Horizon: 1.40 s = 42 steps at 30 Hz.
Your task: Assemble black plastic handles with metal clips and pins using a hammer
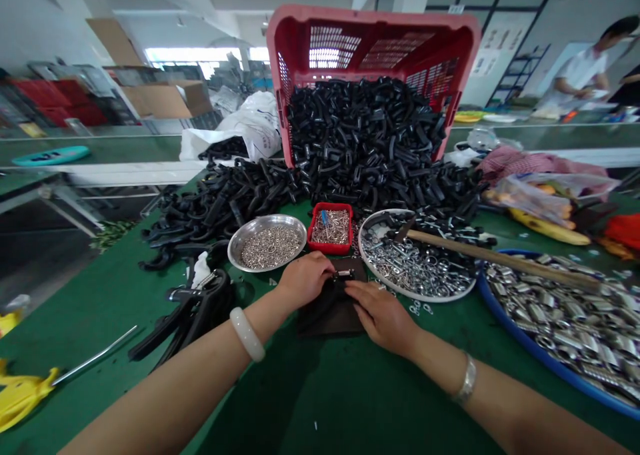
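In the head view a black plastic handle part lies on a dark square pad before me. At its upper end sits a small coil spring. My left hand is closed, its fingertips pinching the part at the spring's left end. My right hand grips the same part from the right, fingertips just below the spring; its thumb lies lower, over the pad. What the fingertips cover is hidden. Just beyond my hands stand a metal bowl of small fittings and a red tray of pins.
A red crate spills black parts across the back. On the right are a white tray of metal hardware, a hammer lying across it, and a blue tray of springs. Assembled handles and a yellow-handled tool lie left.
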Each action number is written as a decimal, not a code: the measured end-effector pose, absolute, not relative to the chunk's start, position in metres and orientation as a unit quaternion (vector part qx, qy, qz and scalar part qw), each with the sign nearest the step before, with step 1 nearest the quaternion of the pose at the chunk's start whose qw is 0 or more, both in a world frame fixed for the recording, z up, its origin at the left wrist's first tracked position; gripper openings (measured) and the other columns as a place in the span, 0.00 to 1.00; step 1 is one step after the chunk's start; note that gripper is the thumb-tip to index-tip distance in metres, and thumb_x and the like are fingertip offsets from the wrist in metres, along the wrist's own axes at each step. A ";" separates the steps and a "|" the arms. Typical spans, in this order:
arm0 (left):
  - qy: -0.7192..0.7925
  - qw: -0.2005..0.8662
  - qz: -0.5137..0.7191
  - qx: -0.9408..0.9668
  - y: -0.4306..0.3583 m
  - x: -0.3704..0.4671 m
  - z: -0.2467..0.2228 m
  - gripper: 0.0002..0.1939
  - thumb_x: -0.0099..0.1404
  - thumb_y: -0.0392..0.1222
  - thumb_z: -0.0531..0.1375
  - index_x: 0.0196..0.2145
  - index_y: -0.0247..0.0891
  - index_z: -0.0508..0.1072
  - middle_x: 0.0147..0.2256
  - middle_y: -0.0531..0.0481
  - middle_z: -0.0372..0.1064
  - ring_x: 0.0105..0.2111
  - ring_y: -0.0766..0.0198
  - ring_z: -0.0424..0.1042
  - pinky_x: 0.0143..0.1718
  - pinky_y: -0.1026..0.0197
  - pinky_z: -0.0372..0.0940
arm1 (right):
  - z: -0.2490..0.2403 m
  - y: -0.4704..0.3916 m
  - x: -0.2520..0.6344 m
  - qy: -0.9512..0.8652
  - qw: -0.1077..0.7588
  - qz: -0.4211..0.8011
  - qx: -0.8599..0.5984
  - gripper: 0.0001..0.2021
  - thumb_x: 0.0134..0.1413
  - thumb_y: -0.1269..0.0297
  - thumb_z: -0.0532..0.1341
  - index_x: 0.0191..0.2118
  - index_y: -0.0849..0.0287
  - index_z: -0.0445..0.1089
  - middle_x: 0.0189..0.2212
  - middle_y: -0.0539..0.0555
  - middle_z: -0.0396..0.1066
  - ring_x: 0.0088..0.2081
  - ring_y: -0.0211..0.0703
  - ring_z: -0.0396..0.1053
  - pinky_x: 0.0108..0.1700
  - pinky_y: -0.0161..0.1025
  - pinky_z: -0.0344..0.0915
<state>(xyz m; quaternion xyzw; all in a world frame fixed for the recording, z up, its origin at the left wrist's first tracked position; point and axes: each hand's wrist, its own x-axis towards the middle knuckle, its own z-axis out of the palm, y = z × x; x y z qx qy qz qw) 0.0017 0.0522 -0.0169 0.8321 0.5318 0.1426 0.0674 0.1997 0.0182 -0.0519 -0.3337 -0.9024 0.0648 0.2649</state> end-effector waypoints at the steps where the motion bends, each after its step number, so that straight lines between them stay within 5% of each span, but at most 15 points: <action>1: 0.532 0.070 0.140 0.832 0.052 0.001 -0.017 0.08 0.59 0.37 0.54 0.35 0.41 0.72 0.36 0.52 0.67 0.37 0.65 0.67 0.39 0.63 0.63 | -0.052 0.018 0.200 -0.902 0.265 0.066 -0.334 0.17 0.51 0.75 0.50 0.48 0.63 0.62 0.48 0.61 0.65 0.47 0.47 0.63 0.49 0.48 0.61; 13: 0.483 -0.087 0.000 0.871 0.038 0.017 -0.010 0.11 0.62 0.32 0.46 0.36 0.33 0.68 0.36 0.44 0.63 0.34 0.59 0.67 0.30 0.59 0.65 | -0.053 0.019 0.200 -0.898 0.274 0.071 -0.336 0.17 0.51 0.75 0.50 0.47 0.64 0.63 0.46 0.61 0.66 0.47 0.47 0.63 0.49 0.48 0.61; 22: 0.423 -0.040 0.072 0.902 0.047 -0.003 -0.024 0.11 0.63 0.34 0.47 0.39 0.35 0.67 0.38 0.47 0.65 0.37 0.64 0.67 0.38 0.61 0.65 | -0.055 0.016 0.197 -0.901 0.269 0.068 -0.333 0.17 0.52 0.74 0.50 0.47 0.63 0.63 0.47 0.59 0.66 0.47 0.44 0.62 0.50 0.46 0.60; 26: 0.404 -0.037 0.079 0.911 0.037 -0.011 -0.024 0.16 0.62 0.32 0.48 0.47 0.39 0.65 0.46 0.47 0.63 0.43 0.63 0.66 0.43 0.60 0.64 | -0.034 0.032 0.224 -0.887 0.217 -0.041 -0.406 0.18 0.52 0.73 0.50 0.50 0.62 0.62 0.52 0.59 0.61 0.51 0.47 0.58 0.52 0.46 0.57; 30: 0.393 -0.029 0.102 0.913 0.031 -0.019 -0.027 0.20 0.63 0.35 0.47 0.53 0.40 0.61 0.52 0.46 0.61 0.48 0.61 0.64 0.47 0.58 0.62 | 0.003 0.064 0.301 -0.725 0.038 -0.166 -0.667 0.21 0.48 0.75 0.51 0.51 0.66 0.61 0.51 0.67 0.61 0.50 0.61 0.58 0.48 0.61 0.51; 34: 0.399 0.008 0.121 0.909 0.031 -0.020 -0.027 0.19 0.65 0.42 0.45 0.51 0.41 0.64 0.50 0.48 0.63 0.47 0.63 0.65 0.48 0.60 0.62 | 0.034 0.076 0.369 -0.655 -0.114 -0.071 -0.743 0.18 0.45 0.76 0.53 0.46 0.65 0.64 0.40 0.66 0.70 0.44 0.60 0.65 0.46 0.65 0.47; 38: 0.418 0.022 0.087 0.904 0.023 -0.016 -0.016 0.21 0.63 0.49 0.48 0.51 0.43 0.65 0.52 0.48 0.62 0.46 0.60 0.66 0.46 0.58 0.63 | 0.049 0.068 0.384 -0.694 -0.108 0.017 -0.712 0.11 0.47 0.67 0.56 0.39 0.62 0.67 0.37 0.61 0.71 0.37 0.47 0.69 0.40 0.45 0.62; 42: 0.450 0.012 0.064 0.891 0.008 -0.009 -0.009 0.28 0.59 0.54 0.51 0.54 0.38 0.61 0.54 0.44 0.59 0.49 0.55 0.63 0.47 0.54 0.61 | 0.042 0.052 0.368 -0.674 -0.004 0.343 -0.655 0.14 0.52 0.53 0.52 0.34 0.60 0.62 0.25 0.53 0.70 0.19 0.34 0.65 0.21 0.32 0.61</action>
